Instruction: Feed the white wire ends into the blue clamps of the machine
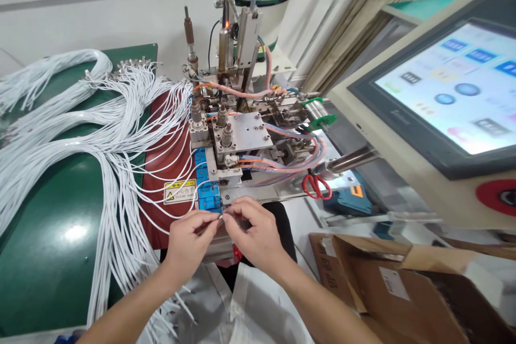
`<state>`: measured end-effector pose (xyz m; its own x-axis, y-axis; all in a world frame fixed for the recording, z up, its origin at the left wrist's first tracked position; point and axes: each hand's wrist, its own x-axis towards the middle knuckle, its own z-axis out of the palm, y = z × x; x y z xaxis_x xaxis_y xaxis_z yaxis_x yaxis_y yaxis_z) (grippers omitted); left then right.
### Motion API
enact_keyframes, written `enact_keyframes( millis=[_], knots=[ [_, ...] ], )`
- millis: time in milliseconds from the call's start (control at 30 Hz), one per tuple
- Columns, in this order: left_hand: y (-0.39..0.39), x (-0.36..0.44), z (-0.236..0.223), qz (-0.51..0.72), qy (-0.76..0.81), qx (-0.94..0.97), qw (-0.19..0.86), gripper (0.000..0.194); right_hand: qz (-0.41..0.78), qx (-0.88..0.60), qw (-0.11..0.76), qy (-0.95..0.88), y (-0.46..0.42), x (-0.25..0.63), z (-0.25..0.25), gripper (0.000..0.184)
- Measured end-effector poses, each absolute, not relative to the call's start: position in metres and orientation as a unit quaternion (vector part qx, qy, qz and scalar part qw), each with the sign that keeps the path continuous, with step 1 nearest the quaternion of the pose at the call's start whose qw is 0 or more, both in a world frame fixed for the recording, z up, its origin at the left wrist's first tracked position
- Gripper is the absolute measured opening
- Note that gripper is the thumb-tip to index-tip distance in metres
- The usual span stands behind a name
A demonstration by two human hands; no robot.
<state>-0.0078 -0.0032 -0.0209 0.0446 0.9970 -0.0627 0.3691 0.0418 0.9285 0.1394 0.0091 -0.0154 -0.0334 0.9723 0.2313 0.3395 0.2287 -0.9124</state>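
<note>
My left hand (186,241) is closed in a pinch near the front end of the machine. Between its fingertips and those of my right hand (255,230) shows the small pale end of a white wire (221,217). The right thumb and forefinger are also pinched at this spot, and the fingers cover most of what they hold. Just beyond the fingertips lies a row of blue fixture blocks (209,196). Several white wires run from the blocks leftward into a large bundle of white wires (107,164).
A green table (44,274) carries the wire bundles. The metal machine (245,131) holds a solder-like wire spool (318,114). Red-handled scissors (317,185) hang at its right. A touchscreen panel (447,86) juts in from the right, above an open cardboard box (403,290).
</note>
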Motion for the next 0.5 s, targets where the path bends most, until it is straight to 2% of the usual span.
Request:
enact_keyframes(
  millis=[67,133,267,367,500],
  knots=[
    [-0.005,-0.006,-0.02,0.387,0.579,0.636,0.333,0.012,0.379,-0.532,0.453,-0.607,0.009,0.138,-0.015,0.01],
    [-0.005,-0.005,-0.017,0.38,0.585,0.641,0.32,0.013,0.45,-0.518,0.456,-0.567,0.01,0.137,-0.017,0.01],
    [-0.003,-0.006,-0.012,0.333,0.605,0.565,0.451,0.017,0.525,-0.483,0.471,-0.518,0.014,0.137,-0.022,0.008],
    [-0.001,-0.007,-0.01,0.315,0.594,0.529,0.518,0.02,0.512,-0.481,0.466,-0.538,0.016,0.138,-0.023,0.008],
    [0.001,-0.008,-0.01,0.302,0.573,0.522,0.555,0.023,0.446,-0.497,0.448,-0.594,0.016,0.137,-0.02,0.01]
  ],
)
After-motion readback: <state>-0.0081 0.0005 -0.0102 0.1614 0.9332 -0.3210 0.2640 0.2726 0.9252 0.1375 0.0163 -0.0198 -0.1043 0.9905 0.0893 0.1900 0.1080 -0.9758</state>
